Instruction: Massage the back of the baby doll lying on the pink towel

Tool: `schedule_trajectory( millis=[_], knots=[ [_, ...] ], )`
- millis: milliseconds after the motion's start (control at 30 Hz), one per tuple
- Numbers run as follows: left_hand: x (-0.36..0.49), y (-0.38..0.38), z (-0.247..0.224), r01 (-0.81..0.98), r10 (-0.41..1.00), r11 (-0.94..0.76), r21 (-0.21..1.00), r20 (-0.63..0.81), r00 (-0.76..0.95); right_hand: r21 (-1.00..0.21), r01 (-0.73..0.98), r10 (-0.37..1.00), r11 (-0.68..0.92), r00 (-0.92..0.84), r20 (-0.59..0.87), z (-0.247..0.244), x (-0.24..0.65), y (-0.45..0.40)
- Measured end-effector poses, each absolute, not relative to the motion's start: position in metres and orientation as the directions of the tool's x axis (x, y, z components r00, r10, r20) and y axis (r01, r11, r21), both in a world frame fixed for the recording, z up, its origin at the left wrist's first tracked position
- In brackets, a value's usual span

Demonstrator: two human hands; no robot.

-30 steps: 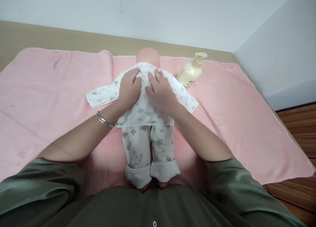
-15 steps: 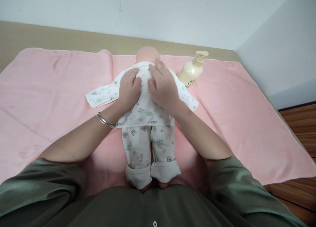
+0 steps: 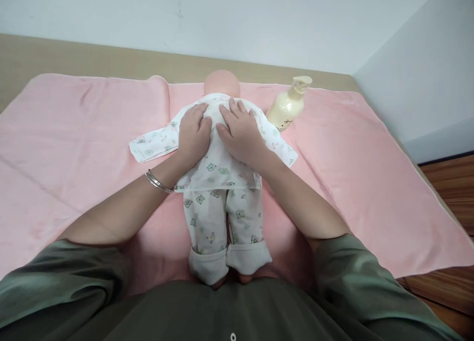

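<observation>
Head view: left hand and right hand rested open on printed shirt, grasping nothing; pink blanket covered tabletop near white wall.

Left hand and right hand are resting on printed shirt; doll head is pointing to 12 o'clock; pump bottle is sitting at 2 o'clock on pink blanket

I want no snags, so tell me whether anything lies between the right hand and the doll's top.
Nothing visible does: the right hand lies directly on the doll's top. The pump bottle is off to the right.
</observation>
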State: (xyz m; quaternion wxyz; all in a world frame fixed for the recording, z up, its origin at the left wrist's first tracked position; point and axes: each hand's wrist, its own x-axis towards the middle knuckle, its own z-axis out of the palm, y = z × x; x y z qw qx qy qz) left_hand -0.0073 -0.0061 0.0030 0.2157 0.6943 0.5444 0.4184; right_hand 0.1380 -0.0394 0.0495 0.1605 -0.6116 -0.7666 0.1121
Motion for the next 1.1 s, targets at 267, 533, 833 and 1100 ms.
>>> schedule_trajectory(
  millis=[267, 533, 833, 1100],
  knots=[
    [-0.008, -0.006, 0.001, 0.569, 0.932, -0.322, 0.756, 0.358, 0.051, -0.359, 0.905, 0.966, 0.228, -0.165, 0.198, 0.049, 0.138, -0.038],
    [-0.008, -0.007, 0.001, 0.563, 0.932, -0.331, 0.758, 0.358, 0.066, -0.390, 0.888, 0.957, 0.242, -0.153, 0.246, 0.050, 0.137, -0.031],
    [-0.021, 0.003, -0.001, 0.638, 0.918, -0.356, 0.683, 0.385, 0.100, -0.208, 0.941, 0.956, 0.267, -0.232, 0.180, 0.065, 0.132, -0.053],
    [0.003, -0.009, 0.046, 0.476, 0.939, -0.279, 0.834, 0.340, -0.044, -0.257, 0.935, 0.900, 0.244, -0.121, 0.418, 0.136, 0.170, -0.075]
  ],
)
